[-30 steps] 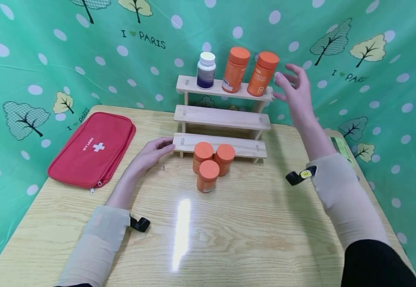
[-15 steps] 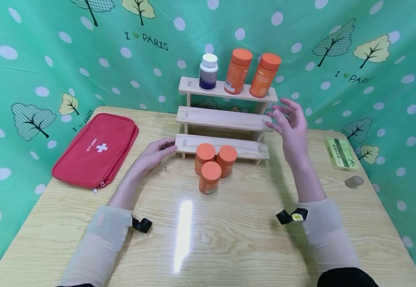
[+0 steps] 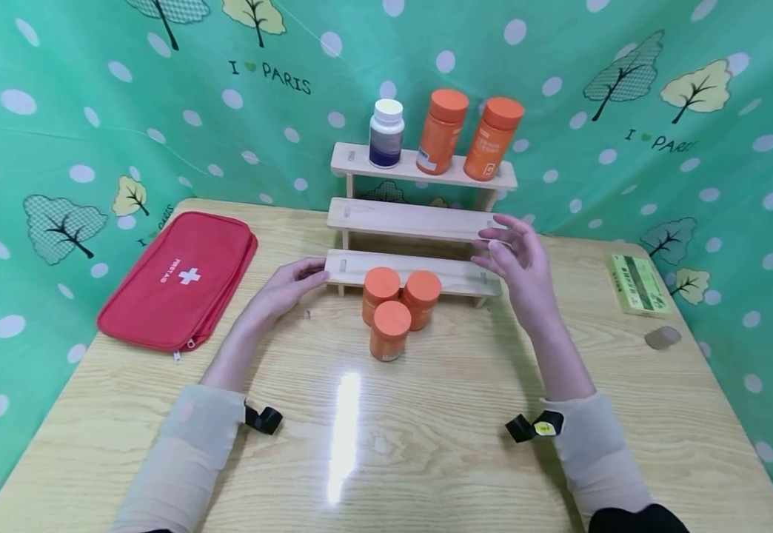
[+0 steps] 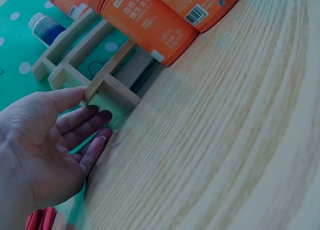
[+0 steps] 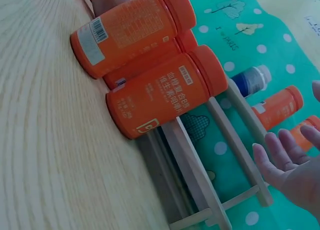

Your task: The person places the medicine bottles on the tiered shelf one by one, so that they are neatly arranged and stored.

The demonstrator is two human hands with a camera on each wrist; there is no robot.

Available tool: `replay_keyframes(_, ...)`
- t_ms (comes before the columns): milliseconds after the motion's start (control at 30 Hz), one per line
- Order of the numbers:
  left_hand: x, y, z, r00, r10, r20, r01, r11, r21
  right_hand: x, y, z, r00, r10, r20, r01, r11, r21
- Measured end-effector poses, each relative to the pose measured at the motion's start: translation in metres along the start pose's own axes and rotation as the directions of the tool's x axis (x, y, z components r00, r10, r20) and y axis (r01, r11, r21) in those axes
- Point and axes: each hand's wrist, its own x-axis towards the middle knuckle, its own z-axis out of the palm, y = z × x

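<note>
A three-tier wooden rack (image 3: pixel 413 218) stands against the curtain. My left hand (image 3: pixel 286 285) rests at the left end of its lowest shelf; in the left wrist view the thumb touches the board's end and the fingers are loosely bent beside it. Near the right ends of the lower two shelves, my right hand (image 3: pixel 523 274) has spread, slightly bent fingers holding nothing. On the top shelf are a white-capped bottle (image 3: pixel 386 137) and two orange bottles, one in the middle (image 3: pixel 438 139) and one at right (image 3: pixel 489 144). Three more orange bottles (image 3: pixel 388 337) cluster upright before the rack.
A red first aid pouch (image 3: pixel 176 285) lies at the table's left. Toward the right edge are a green-yellow box (image 3: pixel 640 285) and a small greyish cylindrical object (image 3: pixel 663 337). Behind the table (image 3: pixel 453 444) hangs a green dotted curtain (image 3: pixel 280 174).
My right hand has come down from beside the right orange bottle on the top shelf to the lower shelves' right end. My left hand has stayed at the lowest shelf.
</note>
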Motion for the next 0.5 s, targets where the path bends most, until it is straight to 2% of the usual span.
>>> replay_keyframes(233, 0.001, 0.001, -0.001, 1.0, 0.013, 0.001, -0.013, 1.0, -0.004, -0.001, 0.009, 0.005, 0.993, 0.064, 0.099, -0.054, 0.993, -0.102)
replay_keyframes(367, -0.001, 0.0, -0.001, 1.0, 0.007, 0.004, -0.007, 1.0, -0.013, -0.003, 0.015, 0.01, 0.972, 0.124, 0.198, -0.087, 0.979, -0.186)
replay_keyframes(500, -0.001, -0.001, -0.001, 1.0, -0.004, 0.008, 0.005, 1.0, -0.01, -0.004, 0.019, 0.015, 0.951, 0.148, 0.27, -0.081, 0.966, -0.244)
